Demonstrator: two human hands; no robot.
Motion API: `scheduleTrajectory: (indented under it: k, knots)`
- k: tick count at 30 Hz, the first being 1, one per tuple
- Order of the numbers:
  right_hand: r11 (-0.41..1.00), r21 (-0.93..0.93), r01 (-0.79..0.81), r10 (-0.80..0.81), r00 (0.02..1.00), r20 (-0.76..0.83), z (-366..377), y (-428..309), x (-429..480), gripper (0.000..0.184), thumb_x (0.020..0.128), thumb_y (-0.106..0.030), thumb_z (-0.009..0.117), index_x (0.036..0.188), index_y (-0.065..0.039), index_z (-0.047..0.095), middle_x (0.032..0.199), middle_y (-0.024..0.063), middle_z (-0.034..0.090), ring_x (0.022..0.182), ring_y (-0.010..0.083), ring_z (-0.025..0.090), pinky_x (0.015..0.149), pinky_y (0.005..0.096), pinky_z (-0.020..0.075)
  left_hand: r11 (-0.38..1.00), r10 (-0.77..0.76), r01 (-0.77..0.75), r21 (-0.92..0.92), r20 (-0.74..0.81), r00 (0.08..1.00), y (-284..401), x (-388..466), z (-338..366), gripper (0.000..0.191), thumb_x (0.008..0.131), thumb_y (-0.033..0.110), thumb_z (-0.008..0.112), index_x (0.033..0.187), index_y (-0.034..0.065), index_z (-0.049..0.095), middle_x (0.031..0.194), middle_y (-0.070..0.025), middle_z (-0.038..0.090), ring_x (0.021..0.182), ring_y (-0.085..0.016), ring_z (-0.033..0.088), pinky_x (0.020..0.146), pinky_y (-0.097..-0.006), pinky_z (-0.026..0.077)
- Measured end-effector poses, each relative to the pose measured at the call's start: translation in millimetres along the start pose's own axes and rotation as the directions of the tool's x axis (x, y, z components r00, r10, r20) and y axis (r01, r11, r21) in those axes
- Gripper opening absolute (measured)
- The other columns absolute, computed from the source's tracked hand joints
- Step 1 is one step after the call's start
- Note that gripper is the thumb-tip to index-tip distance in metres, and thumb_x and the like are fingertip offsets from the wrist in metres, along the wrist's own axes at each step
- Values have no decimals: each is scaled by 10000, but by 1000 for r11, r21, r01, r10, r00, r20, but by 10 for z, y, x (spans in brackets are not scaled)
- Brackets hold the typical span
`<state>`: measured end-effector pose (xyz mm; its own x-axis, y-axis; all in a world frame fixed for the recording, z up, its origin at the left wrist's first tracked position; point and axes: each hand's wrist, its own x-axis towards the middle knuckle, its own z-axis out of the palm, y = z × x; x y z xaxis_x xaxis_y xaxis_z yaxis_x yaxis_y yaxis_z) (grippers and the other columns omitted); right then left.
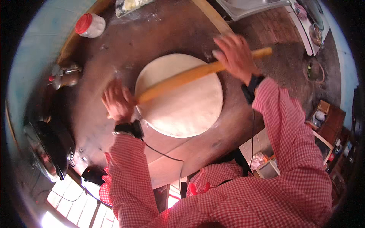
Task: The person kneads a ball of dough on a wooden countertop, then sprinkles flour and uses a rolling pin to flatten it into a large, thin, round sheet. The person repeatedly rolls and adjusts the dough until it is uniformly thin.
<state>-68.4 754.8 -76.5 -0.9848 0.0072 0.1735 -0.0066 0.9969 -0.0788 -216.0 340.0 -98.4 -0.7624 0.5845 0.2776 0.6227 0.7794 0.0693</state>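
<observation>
A wide round sheet of pale dough (191, 111) lies flat on the brown work table (171, 37). Slanting across the dough is a long wooden rolling pin (179, 79), its right end higher in the picture. My left hand (118, 99) is over the pin's left end, just beyond the dough's edge; the palm hides most of that end. Farther along, my right hand (235, 57) covers the pin to the right of the dough, fingers stretched forward and slightly blurred. The pin's right tip sticks out past this hand.
At the back left stands a red-lidded jar (90, 25). A floury plastic bag (131, 6) lies at the far edge. Metal containers (65, 77) and a dark pan (47, 148) are on the left. Thin cables (165, 155) run from both wrist straps.
</observation>
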Motion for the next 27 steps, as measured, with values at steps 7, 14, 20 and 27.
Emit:
scheduleTrajectory:
  k: [7,14,20,27]
  knots:
    - [990,94,-101,97,994,45,-176,-429,-630,483,911,-331,593,1312,-66,549,1333,108,551,1273,330,447,1082,530,314,994,5,8,-107,119,993,358,-406,-263,578,987,439,404,1373,25,517,1383,-161,545,1251,-344,510,1074,-512,339]
    - [1000,27,14,-12,996,-83,37,121,407,424,954,-314,581,1290,-57,574,1298,125,592,1269,323,455,1083,482,342,993,115,-115,-14,-16,993,-176,378,114,556,967,390,456,1386,26,481,1343,-183,556,1244,-371,512,1080,-514,334]
    - [992,107,-60,58,998,18,-188,-309,-591,595,935,-423,575,1380,-41,483,1320,154,550,1269,338,460,1112,583,270,998,-56,56,6,72,996,540,-398,-301,587,1000,445,394,1392,22,498,1369,-172,550,1265,-366,502,1086,-526,311]
    - [999,54,1,1,999,-41,114,261,774,499,971,-391,544,1349,-66,539,1382,121,539,1326,323,417,1114,530,302,989,131,-132,66,20,991,-318,564,318,551,938,338,505,1384,15,504,1398,-181,522,1295,-357,479,1115,-518,303]
